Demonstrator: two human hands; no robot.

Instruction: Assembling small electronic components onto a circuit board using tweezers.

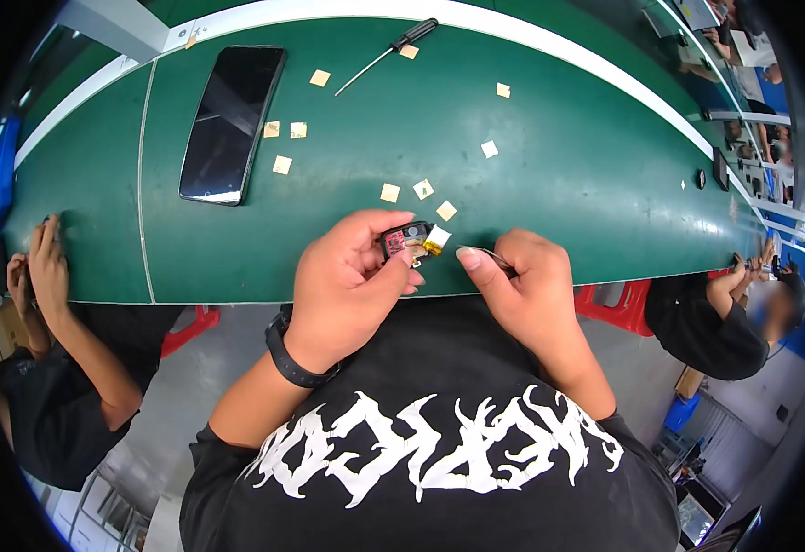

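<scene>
My left hand [342, 276] is closed round a small black electronic device [393, 241], its inside with red parts facing up. At the device's right edge a small white block with yellow tape [436, 240] sticks out. My right hand [526, 281] is closed in a pinch on a thin dark tool [499, 258] just right of the device; most of it is hidden by the fingers, so its kind is unclear. Beyond my hands, small cream squares [389, 193] lie on the green table [365, 138].
A large black phone [232, 124] lies at the left, with more cream squares beside it. A screwdriver [411, 35] with a black handle lies at the far side. Other people's hands [48, 271] work at the left; another person [724, 313] sits at the right. Red stools [618, 305] stand below the edge.
</scene>
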